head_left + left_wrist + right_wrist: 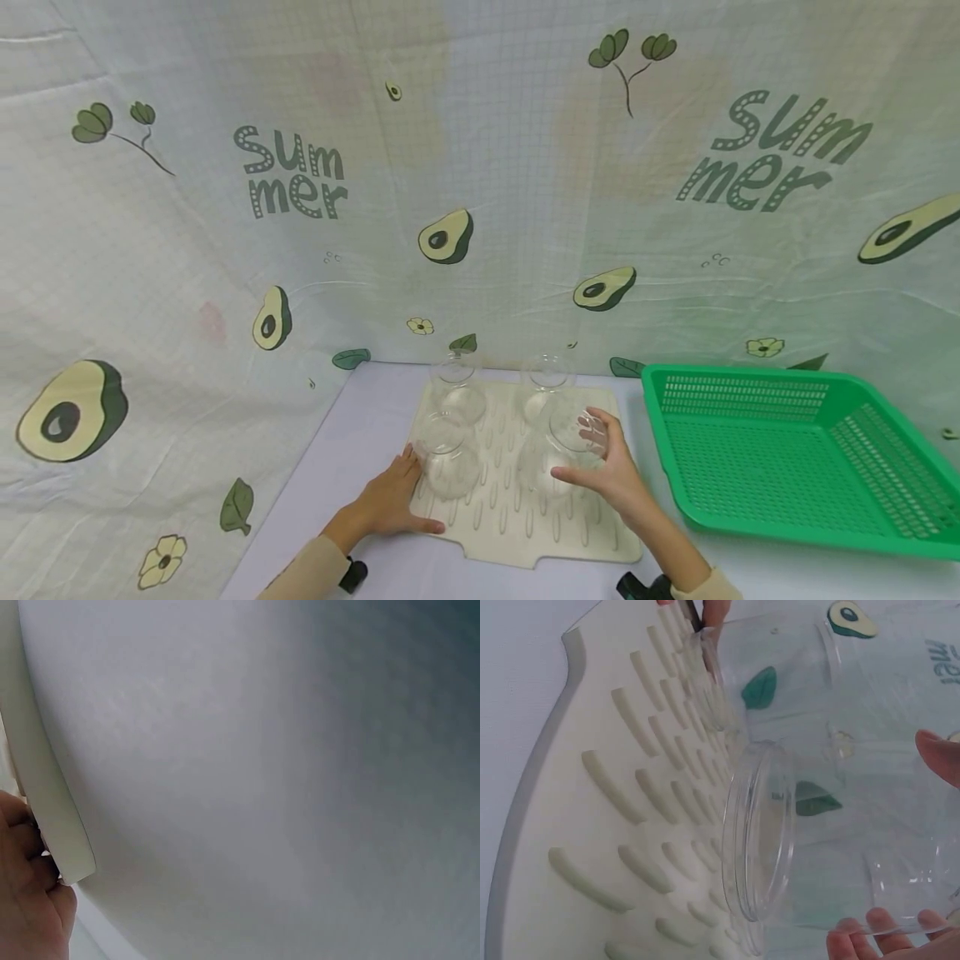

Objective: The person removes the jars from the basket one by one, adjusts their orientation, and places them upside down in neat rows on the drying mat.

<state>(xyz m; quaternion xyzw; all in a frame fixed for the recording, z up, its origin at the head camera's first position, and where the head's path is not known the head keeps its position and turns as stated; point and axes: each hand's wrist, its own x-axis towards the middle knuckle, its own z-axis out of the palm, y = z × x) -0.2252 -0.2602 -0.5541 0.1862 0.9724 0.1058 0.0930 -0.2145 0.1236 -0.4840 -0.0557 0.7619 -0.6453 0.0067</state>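
Observation:
Several clear jars stand on a cream ridged draining mat (517,525). My right hand (611,462) holds the upper part of the front right jar (546,467), thumb on one side and fingers on the other. In the right wrist view, this jar (840,840) has its ringed end toward the mat; whether it touches the mat I cannot tell. My left hand (390,498) rests at the mat's left edge, thumb spread toward its front corner, close to the front left jar (450,467). Its fingers (26,844) lie against the mat's edge in the left wrist view.
Two more clear jars, the back left jar (459,400) and the back right jar (542,398), stand behind. A green perforated basket (787,537) sits right of the mat on the white table (322,454). A printed cloth (510,167) hangs behind.

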